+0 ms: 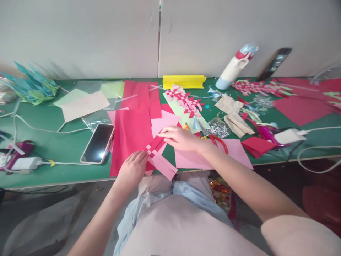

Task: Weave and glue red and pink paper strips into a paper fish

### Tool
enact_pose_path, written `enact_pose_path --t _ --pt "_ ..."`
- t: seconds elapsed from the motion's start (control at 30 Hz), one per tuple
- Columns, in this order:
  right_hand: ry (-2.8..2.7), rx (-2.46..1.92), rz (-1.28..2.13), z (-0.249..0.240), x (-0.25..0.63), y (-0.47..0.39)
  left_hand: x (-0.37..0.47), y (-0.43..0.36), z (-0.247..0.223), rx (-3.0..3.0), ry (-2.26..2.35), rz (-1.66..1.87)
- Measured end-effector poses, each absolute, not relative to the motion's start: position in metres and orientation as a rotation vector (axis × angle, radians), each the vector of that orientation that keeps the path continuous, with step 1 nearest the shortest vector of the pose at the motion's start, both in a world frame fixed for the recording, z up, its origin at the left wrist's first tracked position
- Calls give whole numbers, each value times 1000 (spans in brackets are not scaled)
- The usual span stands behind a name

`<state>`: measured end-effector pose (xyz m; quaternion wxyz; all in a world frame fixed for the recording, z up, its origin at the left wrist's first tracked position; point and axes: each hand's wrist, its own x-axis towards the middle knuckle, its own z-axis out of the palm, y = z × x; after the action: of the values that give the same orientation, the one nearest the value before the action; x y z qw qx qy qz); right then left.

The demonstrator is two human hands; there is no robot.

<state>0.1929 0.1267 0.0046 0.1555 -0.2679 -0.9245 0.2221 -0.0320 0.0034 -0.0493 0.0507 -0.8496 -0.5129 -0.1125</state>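
The woven pink-and-red paper strips (152,150) lie over the edge of the large red sheets (131,137), between my hands. My left fingertips press the checkered end; my right fingers, nearly closed together, touch the far red strips. My left hand (134,164) is palm-down, fingers bunched; my right hand (179,138) reaches in low from the right. A phone (97,143) lies left of the sheets.

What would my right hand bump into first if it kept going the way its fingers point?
Probably the big red paper, just past the fingertips of your right hand. It looks flat, so your hand might just slide over it. I can't tell exactly how high your fingers are.
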Motion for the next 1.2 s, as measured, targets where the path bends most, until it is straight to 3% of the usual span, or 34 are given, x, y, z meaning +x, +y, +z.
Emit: enact_pose_path --t 0.17,0.37,0.73,1.07,1.2 --pt "-2470 -1131 476 28 254 130 -30 5 -45 -2580 -1533 -386" --pt "-2398 -1449 346 12 310 115 -32 5 -48 -2583 -1583 -361" --pt "-2601 -1583 -71 -18 290 88 -33 7 -40 -2605 -1756 -186" --pt "-2582 -1601 16 -27 287 85 -24 10 -25 -2583 -1988 -58" --pt "-2395 -1446 448 -12 292 66 -23 9 -25 -2582 -1989 -75"
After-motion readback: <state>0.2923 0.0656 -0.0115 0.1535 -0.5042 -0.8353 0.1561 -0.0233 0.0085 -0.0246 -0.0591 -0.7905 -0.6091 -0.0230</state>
